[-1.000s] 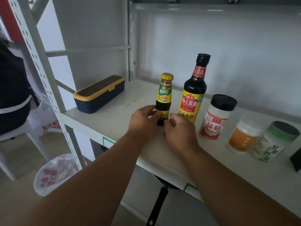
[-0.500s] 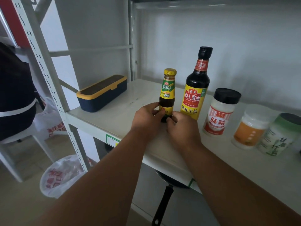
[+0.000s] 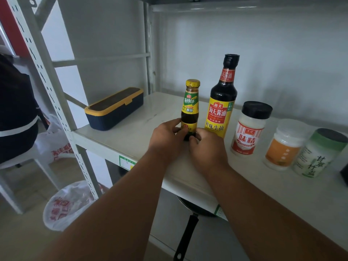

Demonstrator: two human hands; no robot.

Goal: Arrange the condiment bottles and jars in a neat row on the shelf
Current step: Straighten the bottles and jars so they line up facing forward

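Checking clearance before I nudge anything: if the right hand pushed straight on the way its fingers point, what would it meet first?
The right hand already touches the small yellow-capped bottle at its base, so that comes first; behind looks like bare shelf, though depth is unclear.

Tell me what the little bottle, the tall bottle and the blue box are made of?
Little bottle: likely glass, glossy and see-through, with a yellow cap that could be metal. Tall bottle: shiny, dark; glass or plastic, can't tell. Blue box: matte plastic, by its moulded yellow rim and clasp.
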